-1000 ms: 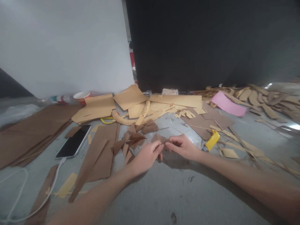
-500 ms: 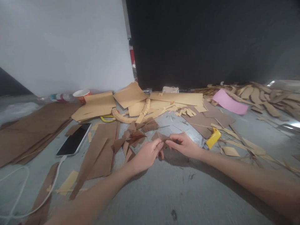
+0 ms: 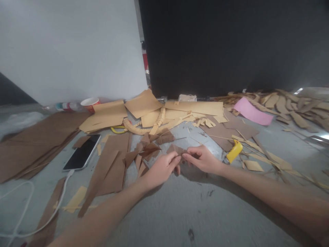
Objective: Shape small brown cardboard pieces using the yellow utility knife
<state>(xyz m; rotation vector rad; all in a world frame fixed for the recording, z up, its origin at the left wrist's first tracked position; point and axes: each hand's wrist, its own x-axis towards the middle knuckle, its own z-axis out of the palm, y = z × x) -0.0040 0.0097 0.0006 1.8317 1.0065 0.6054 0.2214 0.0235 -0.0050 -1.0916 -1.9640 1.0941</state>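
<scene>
Left hand (image 3: 160, 169), right hand (image 3: 203, 159) on scrap (image 3: 174, 149)

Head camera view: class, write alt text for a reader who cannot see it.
The left hand and right hand pinch a small brown paper piece over a grey surface littered with paper offcuts. A smartphone lies left, a yellow tool right.

The grey tabletop (image 3: 180, 212) lay bare along its near edge (scuffed, with dark marks). Brown paper sheets (image 3: 33, 144) covered its left side, beside a phone (image 3: 82, 156) on a white cable (image 3: 23, 212). Brown triangular offcuts (image 3: 146, 151) sat mid-table. Tan sheets (image 3: 108, 115), a paper cup (image 3: 89, 103) and a pink sheet (image 3: 253, 111) lined the far edge; a yellow tool (image 3: 233, 151) lay right of centre.
</scene>
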